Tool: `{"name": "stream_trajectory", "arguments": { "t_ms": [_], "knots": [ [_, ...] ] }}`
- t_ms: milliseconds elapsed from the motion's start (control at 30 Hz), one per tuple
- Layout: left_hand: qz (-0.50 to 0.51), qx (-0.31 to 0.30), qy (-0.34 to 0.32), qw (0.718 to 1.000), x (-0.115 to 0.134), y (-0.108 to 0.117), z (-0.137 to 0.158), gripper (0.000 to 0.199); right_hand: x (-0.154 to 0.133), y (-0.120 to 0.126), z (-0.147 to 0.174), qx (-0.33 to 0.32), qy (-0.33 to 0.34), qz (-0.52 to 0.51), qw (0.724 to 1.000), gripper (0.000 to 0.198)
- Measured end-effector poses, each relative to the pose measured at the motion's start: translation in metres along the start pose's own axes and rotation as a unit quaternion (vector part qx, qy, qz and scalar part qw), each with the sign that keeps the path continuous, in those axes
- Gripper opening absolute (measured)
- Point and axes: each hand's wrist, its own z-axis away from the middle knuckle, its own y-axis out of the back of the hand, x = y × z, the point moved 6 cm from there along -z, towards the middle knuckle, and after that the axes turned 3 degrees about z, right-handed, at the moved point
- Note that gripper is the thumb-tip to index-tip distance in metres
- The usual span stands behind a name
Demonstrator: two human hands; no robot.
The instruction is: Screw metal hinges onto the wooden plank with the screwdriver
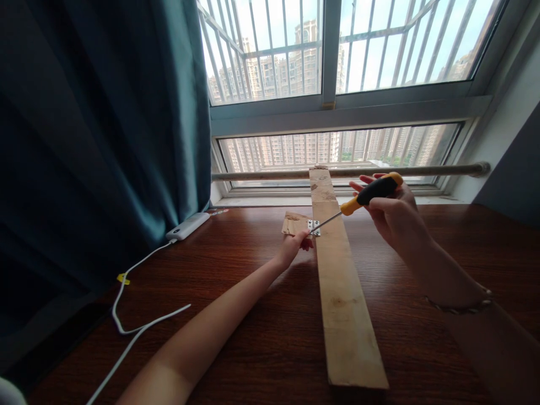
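Observation:
My right hand (394, 216) is closed on a screwdriver (375, 191) with a yellow and black handle, some of its fingers stretched out. The shaft slants down to the left, its tip at a silver metal hinge (313, 226). That hinge spans a small wooden board (294, 221) and a long wooden plank (343, 281). My left hand (295, 246) grips the small board's near edge beside the hinge, thumb close to the screwdriver tip and fingers curled underneath. Whether a screw sits under the tip is too small to tell.
The plank's far end rests by a horizontal rail (261, 175) in front of the barred window. On the brown wooden tabletop (253, 343), a white power strip (188, 226) with a white cable (139, 332) lies at left. A dark blue curtain (139, 112) hangs above it.

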Motion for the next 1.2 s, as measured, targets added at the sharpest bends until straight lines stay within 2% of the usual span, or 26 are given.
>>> {"name": "stream_trajectory", "arguments": {
  "t_ms": [67, 167, 267, 367, 533, 700, 833, 1000, 1200],
  "knots": [
    [0.016, -0.001, 0.008, 1.0, 0.0, -0.001, 0.0, 0.021, 0.0, 0.002, 0.001, 0.007, -0.018, 0.018, 1.0, 0.045],
    [0.027, -0.002, 0.016, 0.999, 0.0, -0.002, 0.001, 0.018, 0.003, 0.01, 0.0, 0.033, -0.033, 0.1, 0.994, 0.053],
    [0.029, -0.009, 0.012, 0.999, 0.001, -0.003, 0.002, 0.018, 0.004, 0.017, -0.003, 0.059, -0.023, 0.154, 0.986, 0.055],
    [0.033, -0.009, 0.014, 0.999, 0.001, -0.002, 0.002, 0.018, 0.003, 0.017, -0.006, 0.066, 0.017, 0.132, 0.989, 0.054],
    [0.041, -0.009, 0.031, 0.999, -0.002, 0.001, 0.001, 0.021, -0.004, 0.006, -0.004, 0.017, 0.064, 0.07, 0.995, 0.045],
    [0.058, -0.012, 0.038, 0.998, -0.003, 0.0, 0.0, 0.019, -0.014, 0.001, 0.0, 0.004, 0.12, 0.083, 0.989, 0.042],
    [0.067, -0.006, 0.031, 0.997, -0.001, -0.002, 0.001, 0.015, -0.007, 0.004, -0.001, 0.011, 0.161, 0.092, 0.983, 0.045],
    [0.073, -0.003, 0.032, 0.997, 0.002, -0.004, 0.003, 0.014, 0.008, 0.004, -0.003, 0.007, 0.165, 0.107, 0.98, 0.045],
    [0.07, 0.002, 0.032, 0.997, 0.003, -0.005, 0.003, 0.014, 0.009, 0.002, -0.001, 0.003, 0.162, 0.109, 0.981, 0.044]
  ]
}}
